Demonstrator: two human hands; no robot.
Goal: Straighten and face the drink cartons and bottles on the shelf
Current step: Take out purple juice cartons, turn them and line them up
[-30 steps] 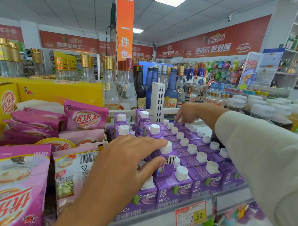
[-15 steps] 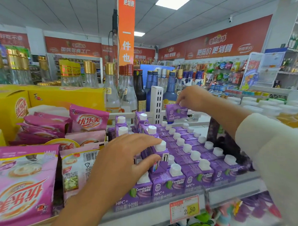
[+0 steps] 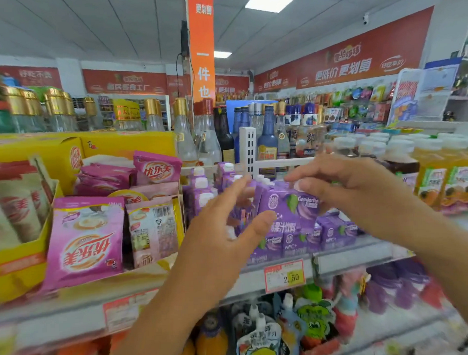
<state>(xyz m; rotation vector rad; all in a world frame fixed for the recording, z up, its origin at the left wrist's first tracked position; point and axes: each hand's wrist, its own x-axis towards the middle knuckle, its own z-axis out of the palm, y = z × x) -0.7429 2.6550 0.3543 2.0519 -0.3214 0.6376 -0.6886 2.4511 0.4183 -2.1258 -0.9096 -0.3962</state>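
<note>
My right hand (image 3: 356,188) grips a purple drink carton (image 3: 290,209) by its top and holds it in the air over the front of the shelf. My left hand (image 3: 224,231) is just left of that carton, fingers stretched out and thumb at its lower left corner; motion blur hides whether it touches. Behind and below stand rows of the same white-capped purple cartons (image 3: 334,232) on the shelf (image 3: 351,258), partly hidden by both hands.
Pink snack bags (image 3: 88,240) in a yellow display box (image 3: 19,267) crowd the left. Glass bottles (image 3: 185,142) stand behind the shelf rail. Orange juice bottles (image 3: 442,173) fill the right. A price tag (image 3: 284,275) hangs on the shelf edge above drink pouches (image 3: 261,337).
My right hand lifted a carton from the back row and brought it forward and down to the front. My left hand came off the carton cap it was touching and rose beside the carried carton.
</note>
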